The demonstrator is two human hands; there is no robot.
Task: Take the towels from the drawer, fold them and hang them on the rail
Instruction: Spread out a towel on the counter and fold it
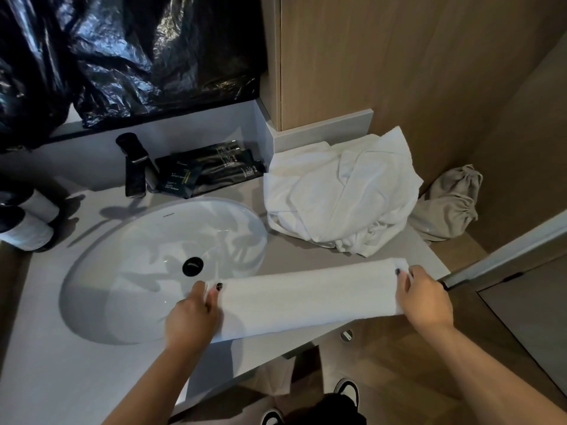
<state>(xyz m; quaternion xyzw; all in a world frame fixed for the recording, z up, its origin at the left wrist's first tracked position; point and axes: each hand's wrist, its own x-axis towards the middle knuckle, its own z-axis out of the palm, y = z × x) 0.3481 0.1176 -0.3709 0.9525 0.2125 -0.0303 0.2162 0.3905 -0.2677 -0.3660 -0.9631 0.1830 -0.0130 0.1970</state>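
Pinching folded towel [306, 297] ends, L hand [193, 314] & R hand [425, 299], arms outstretched over counter [76, 372].

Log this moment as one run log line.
step: folding | folded white towel stretched over counter edge | left hand grips left end | right hand grips right end | unfolded towel pile waiting

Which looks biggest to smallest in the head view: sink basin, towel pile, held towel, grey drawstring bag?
1. Sink basin.
2 and 3. Towel pile and held towel: unsure, since the held one is nearer the camera and folded into a strip.
4. Grey drawstring bag, clearly smallest.
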